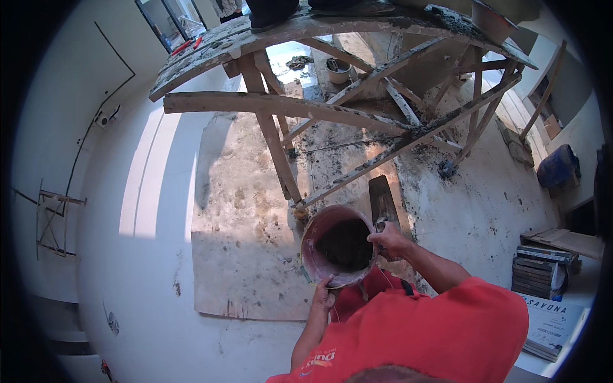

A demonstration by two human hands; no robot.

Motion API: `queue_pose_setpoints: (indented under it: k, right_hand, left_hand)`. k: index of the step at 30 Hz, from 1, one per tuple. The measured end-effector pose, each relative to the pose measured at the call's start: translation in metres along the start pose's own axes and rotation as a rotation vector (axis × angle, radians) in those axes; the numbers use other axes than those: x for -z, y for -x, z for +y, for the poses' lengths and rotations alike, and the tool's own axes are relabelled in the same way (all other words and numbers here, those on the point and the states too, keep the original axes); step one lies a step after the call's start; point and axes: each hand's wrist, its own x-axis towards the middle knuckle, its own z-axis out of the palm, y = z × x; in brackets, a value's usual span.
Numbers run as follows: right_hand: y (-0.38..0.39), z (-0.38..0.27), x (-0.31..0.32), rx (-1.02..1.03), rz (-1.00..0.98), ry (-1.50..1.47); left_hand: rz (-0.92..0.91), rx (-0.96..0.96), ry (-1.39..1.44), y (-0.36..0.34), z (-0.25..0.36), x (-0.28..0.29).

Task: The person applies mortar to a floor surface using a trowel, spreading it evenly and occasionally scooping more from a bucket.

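Note:
A round pinkish bucket (pixel 308 255) with dark wet mortar (pixel 345 245) inside is tipped towards me in front of my body. My left hand (pixel 322 295) is closed on its near left rim. On the opposite side, my right hand (pixel 389 240) is closed at the right rim, thumb over the edge. A plastering trowel (pixel 384 199) with a dark, long blade points away just beyond my right fingers. Its handle meets that hand, and whether the fingers also wrap it is partly hidden.
A splattered wooden scaffold (pixel 281 103) stands ahead, with a person's shoes (pixel 265 25) and another bucket (pixel 493 23) on top. Beneath it is a mortar pail (pixel 338 71). Stained board (pixel 249 281) covers the floor. At right are a blue drum (pixel 557 167) and stacked boxes (pixel 540 273).

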Motion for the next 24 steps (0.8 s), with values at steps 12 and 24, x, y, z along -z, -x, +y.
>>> queue_pose_setpoints:
  k: [12,24]
  right_hand:
    - [-0.031,0.032,0.122,0.028,0.156,0.040]
    - [-0.123,-0.067,0.402,0.386,0.816,0.723]
  left_hand:
    - [0.057,0.180,-0.189,-0.085,-0.041,-0.047]
    - [0.309,0.138,-0.148,-0.247,-0.141,-0.185]
